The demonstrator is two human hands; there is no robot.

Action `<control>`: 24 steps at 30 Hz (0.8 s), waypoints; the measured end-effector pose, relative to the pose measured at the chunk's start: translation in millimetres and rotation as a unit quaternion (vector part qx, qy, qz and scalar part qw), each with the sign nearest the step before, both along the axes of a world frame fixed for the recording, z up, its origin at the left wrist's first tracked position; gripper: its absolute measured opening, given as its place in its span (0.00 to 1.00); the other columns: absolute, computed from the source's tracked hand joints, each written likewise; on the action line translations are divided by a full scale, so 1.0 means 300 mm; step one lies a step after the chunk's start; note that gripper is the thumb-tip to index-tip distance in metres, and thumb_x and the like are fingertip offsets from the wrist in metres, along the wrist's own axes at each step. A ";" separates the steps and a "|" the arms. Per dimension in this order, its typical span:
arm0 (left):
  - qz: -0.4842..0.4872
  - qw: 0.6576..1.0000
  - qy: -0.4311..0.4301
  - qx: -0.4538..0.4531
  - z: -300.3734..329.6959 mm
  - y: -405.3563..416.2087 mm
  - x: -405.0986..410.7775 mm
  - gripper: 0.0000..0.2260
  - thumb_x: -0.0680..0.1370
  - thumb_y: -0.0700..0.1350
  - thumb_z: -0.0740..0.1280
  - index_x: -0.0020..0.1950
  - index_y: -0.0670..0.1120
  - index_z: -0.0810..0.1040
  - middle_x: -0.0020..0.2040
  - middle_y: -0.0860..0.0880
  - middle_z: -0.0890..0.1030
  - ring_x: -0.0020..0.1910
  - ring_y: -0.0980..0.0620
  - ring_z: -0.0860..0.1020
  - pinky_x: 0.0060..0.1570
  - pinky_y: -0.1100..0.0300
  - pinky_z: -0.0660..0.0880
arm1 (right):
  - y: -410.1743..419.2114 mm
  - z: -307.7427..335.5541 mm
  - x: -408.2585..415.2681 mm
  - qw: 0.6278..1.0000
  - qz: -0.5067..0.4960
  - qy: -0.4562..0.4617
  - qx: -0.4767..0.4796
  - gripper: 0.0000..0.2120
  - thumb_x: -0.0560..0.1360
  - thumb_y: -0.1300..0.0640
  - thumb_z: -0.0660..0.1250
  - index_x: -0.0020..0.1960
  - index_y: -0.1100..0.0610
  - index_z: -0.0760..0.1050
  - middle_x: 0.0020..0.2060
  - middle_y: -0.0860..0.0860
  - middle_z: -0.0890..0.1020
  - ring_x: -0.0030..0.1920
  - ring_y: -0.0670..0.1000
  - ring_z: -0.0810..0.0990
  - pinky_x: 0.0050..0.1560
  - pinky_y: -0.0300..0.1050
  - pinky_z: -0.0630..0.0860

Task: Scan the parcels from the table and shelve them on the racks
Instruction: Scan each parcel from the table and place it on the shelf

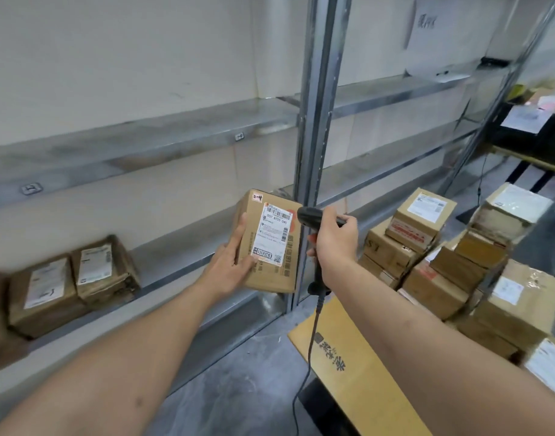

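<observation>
Your left hand grips the parcel upright, in the air before the rack; your right hand grips the scanner, just beside the parcel's label edge. Stacked boxes crowd the counter on the right.

A pale, off-white wall is seen behind the metal shelving, marked by faint vertical seams. The floor is shown as grey concrete, scuffed and speckled with light spots. At the upper right, a large white sheet bearing handwritten characters is leaned against the wall; the writing cannot be read. Further right, what may be a dark table with a yellow rail is blurred. Even, diffuse light is cast throughout.
</observation>
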State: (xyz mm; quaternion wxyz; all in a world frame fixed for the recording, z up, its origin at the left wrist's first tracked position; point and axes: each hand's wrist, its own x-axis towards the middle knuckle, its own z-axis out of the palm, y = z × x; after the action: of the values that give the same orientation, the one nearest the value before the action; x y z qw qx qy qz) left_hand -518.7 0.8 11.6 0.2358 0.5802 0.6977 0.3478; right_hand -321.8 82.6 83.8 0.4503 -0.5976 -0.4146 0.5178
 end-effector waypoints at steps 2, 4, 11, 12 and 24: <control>0.011 1.000 -0.005 0.001 0.004 -0.039 -0.035 0.39 0.85 0.53 0.64 0.81 0.71 0.37 0.77 0.52 0.71 0.71 0.50 0.72 0.74 0.43 0.68 | -0.022 -0.006 -0.047 1.000 0.020 -0.013 0.004 0.12 0.76 0.35 0.60 0.53 0.41 0.67 0.49 0.55 0.85 0.45 0.59 0.84 0.45 0.57 0.82; 0.030 0.999 -0.016 -0.007 0.003 -0.077 -0.078 0.40 0.85 0.52 0.64 0.79 0.74 0.36 0.78 0.54 0.69 0.74 0.45 0.73 0.75 0.39 0.67 | -0.041 -0.022 -0.098 0.998 0.039 -0.035 0.016 0.15 0.74 0.33 0.59 0.54 0.40 0.67 0.49 0.53 0.85 0.49 0.60 0.85 0.54 0.63 0.83; 0.079 0.988 -0.133 -0.018 -0.024 -0.218 -0.251 0.41 0.75 0.61 0.65 0.76 0.79 0.39 0.73 0.74 0.65 0.76 0.51 0.70 0.77 0.40 0.64 | -0.125 -0.072 -0.278 0.985 0.079 -0.145 0.052 0.13 0.83 0.37 0.59 0.60 0.45 0.65 0.48 0.45 0.81 0.50 0.54 0.81 0.53 0.55 0.78; 0.084 0.984 -0.156 -0.013 -0.039 -0.234 -0.287 0.41 0.74 0.62 0.65 0.75 0.81 0.41 0.71 0.78 0.65 0.76 0.53 0.68 0.79 0.41 0.63 | -0.138 -0.078 -0.305 0.982 0.084 -0.158 0.056 0.14 0.83 0.38 0.59 0.60 0.46 0.65 0.49 0.46 0.81 0.49 0.54 0.81 0.51 0.53 0.77; 0.149 0.952 -0.265 -0.033 -0.019 -0.339 -0.526 0.38 0.87 0.45 0.62 0.82 0.68 0.38 0.74 0.64 0.65 0.72 0.58 0.68 0.74 0.56 0.59 | -0.240 -0.177 -0.591 0.944 0.166 -0.280 0.058 0.20 0.85 0.38 0.57 0.68 0.52 0.63 0.51 0.50 0.77 0.52 0.57 0.77 0.52 0.53 0.71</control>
State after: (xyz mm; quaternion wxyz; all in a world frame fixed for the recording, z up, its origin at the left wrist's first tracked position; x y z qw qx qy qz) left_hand -676.4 -100.9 6.0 0.3770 0.3480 0.6997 0.4972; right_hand -499.2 10.5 30.5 0.2578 -0.6141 -0.6468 0.3716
